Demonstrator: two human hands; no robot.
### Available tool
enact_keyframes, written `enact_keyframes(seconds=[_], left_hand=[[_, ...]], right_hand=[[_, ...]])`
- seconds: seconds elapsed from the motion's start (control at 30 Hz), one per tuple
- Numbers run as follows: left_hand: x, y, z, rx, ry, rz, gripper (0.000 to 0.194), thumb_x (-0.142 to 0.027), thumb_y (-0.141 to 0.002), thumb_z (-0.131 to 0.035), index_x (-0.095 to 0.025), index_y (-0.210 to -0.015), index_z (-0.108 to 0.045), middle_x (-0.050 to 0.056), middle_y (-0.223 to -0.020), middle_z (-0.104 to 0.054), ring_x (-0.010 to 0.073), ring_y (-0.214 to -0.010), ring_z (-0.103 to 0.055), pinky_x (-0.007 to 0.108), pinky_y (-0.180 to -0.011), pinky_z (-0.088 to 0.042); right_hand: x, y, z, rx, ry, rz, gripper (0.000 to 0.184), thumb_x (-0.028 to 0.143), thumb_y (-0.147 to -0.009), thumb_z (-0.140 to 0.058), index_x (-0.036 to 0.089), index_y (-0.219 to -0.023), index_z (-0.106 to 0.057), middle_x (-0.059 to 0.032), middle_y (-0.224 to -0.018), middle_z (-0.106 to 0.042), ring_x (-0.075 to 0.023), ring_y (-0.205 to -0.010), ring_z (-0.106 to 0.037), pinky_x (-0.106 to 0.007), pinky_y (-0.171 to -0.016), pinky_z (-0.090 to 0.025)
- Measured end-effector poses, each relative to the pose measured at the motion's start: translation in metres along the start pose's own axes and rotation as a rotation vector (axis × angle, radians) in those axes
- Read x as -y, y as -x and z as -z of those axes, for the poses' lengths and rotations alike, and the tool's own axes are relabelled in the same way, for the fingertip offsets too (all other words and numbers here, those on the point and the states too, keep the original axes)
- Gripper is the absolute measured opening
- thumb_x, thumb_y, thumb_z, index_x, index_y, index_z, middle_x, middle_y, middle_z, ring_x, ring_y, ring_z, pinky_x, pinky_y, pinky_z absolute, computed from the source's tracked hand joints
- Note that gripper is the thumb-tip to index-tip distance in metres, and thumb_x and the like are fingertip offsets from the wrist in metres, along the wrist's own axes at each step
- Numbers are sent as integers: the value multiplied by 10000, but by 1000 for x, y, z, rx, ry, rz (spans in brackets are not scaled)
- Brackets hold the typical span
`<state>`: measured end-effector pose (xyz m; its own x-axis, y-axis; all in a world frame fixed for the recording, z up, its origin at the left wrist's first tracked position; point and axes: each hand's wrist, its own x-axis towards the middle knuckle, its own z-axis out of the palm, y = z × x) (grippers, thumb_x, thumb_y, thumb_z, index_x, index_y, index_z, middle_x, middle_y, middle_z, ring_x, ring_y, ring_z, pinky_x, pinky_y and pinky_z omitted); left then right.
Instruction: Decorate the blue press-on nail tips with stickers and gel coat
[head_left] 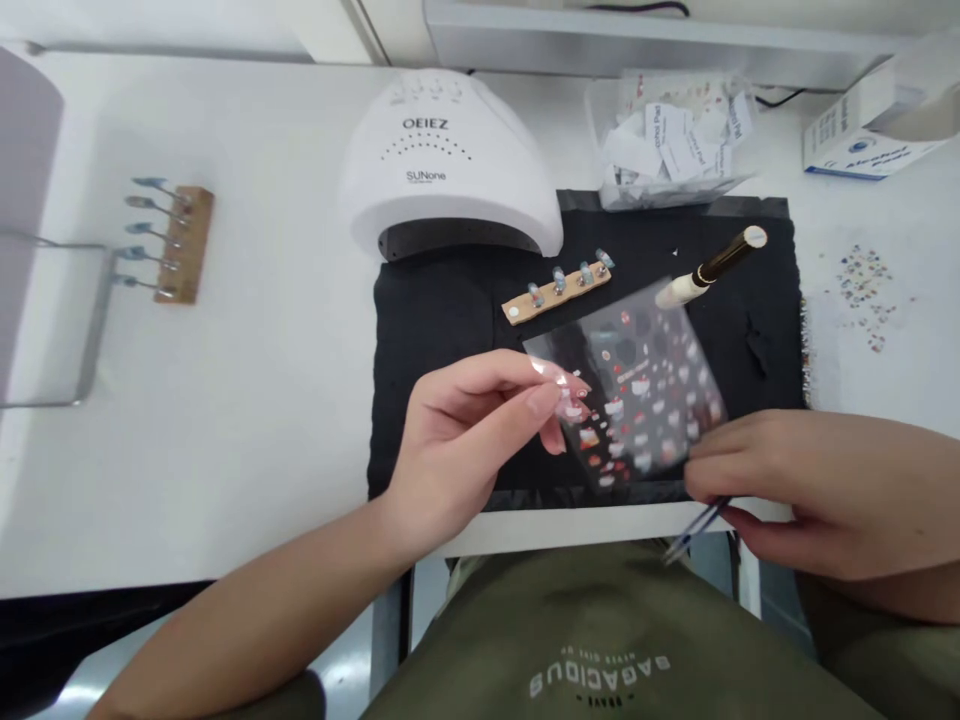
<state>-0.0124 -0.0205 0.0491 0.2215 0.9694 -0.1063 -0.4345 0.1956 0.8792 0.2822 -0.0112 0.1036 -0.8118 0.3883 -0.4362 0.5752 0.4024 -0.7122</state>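
My left hand pinches the left edge of a clear sticker sheet between thumb and fingers. Small red, white and orange designs cover the sheet, which is tilted above the black mat. My right hand is closed around a pair of tweezers whose tips point down and left. Its fingers are at the sheet's right corner; whether they grip it as well I cannot tell. Just beyond the sheet, a wooden strip carries several decorated nail tips. A white bottle with a dark, gold-banded cap stands at the sheet's far edge.
A white nail lamp stands behind the mat. Alcohol pads fill a clear bin, with an open carton to its right. Loose gems lie at the right. Another nail-tip holder and a metal frame are at the left.
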Motion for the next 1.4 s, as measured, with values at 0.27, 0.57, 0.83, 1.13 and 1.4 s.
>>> enact_keyframes(seconds=[0.27,0.57,0.83,1.13,1.4], left_hand=[[4,2,-4,-12,-69,-162,124,-207,-971,-945,-327,-999,-945,-3,-978,-916,89,-605,-755,175,-593,-672],[3,3,-6,10,-105,-194,81,-167,-986,-921,-247,-991,-908,-1,-895,-898,87,-577,-781,142,-600,-687],[0,8,-11,36,-146,-109,162,-66,-936,-916,-226,-953,-907,-1,-918,-906,106,-614,-821,134,-628,-707],[-1,11,-13,21,-153,-31,175,-73,-948,-909,-247,-941,-924,-20,-876,-898,122,-596,-828,139,-604,-706],[2,13,-11,65,-378,-257,106,-180,-1033,-838,-243,-1045,-923,30,-930,-911,166,-639,-847,221,-604,-732]], right_hand=[[5,-4,8,-153,-109,233,237,35,-939,-548,269,-954,-508,70,-762,-561,-101,-643,-468,-234,-576,-380],[15,-32,-16,-725,-224,212,201,87,-973,-691,271,-1032,-637,67,-797,-647,-72,-590,-530,-190,-490,-439],[22,-60,-36,-1115,-311,224,264,150,-929,-906,331,-1117,-863,55,-820,-781,-125,-695,-697,-291,-620,-598],[22,-65,-41,-1146,-74,185,276,163,-935,-906,348,-1139,-889,-24,-1037,-871,-181,-773,-777,-356,-679,-700],[24,-65,-39,-1161,-71,206,222,102,-929,-875,302,-1023,-857,-12,-970,-848,-167,-811,-792,-315,-711,-687]])
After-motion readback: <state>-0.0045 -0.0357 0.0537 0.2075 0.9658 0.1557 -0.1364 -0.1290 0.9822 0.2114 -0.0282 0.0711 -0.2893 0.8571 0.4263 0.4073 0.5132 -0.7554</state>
